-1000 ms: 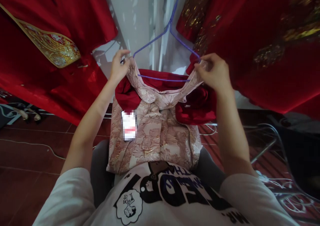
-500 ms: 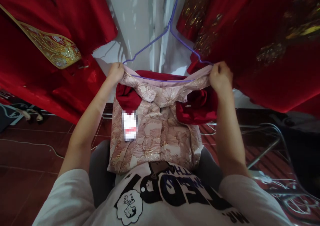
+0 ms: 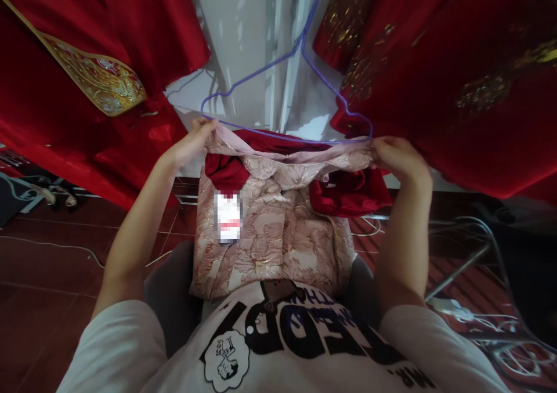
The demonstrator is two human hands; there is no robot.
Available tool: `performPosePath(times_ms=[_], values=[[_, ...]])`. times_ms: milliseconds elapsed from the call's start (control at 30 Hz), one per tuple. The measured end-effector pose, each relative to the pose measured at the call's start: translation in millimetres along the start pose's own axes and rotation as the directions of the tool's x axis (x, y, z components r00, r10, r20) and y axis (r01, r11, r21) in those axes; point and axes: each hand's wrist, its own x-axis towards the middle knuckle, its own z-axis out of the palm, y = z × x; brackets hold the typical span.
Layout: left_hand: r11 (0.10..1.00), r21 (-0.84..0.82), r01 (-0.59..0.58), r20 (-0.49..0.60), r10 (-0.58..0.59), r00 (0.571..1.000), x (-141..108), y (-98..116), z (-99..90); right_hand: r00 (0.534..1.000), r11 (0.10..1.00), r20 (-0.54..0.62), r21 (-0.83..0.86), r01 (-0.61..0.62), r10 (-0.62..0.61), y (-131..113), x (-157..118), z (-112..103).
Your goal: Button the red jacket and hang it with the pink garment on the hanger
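A pink brocade dress (image 3: 261, 236) with gold threads and dark red sleeves lies folded over my lap. My left hand (image 3: 195, 140) is closed on the left end of its neckline, close to the lower left corner of a purple hanger (image 3: 270, 67). At the other end of the neckline, my right hand (image 3: 399, 155) grips the fabric beside the hanger's right corner. The hanger's whole lower bar shows just above the stretched neckline. From the left sleeve hangs a white tag (image 3: 228, 217), its print blurred out.
Red garments with gold embroidery hang on the left (image 3: 161, 27) and on the right (image 3: 413, 79). Behind the hanger is a pale wall with white posts (image 3: 282, 100). A metal-framed black chair (image 3: 517, 259) stands at the right, and a cable (image 3: 56, 245) crosses the tiled floor.
The neckline has dropped below the hanger, so its lower corners now show outside the dress. Both hands have shifted slightly down, the right one also outward, with its wrist bent more.
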Motion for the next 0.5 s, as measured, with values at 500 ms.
performPosePath(times_ms=[500], values=[[0.708, 0.435, -0.556, 0.367, 0.424, 0.828, -36.1, 21.0, 8.7, 0.982, 0.992, 0.186, 0.13, 0.002, -0.027, -12.0, -33.6, -33.9]])
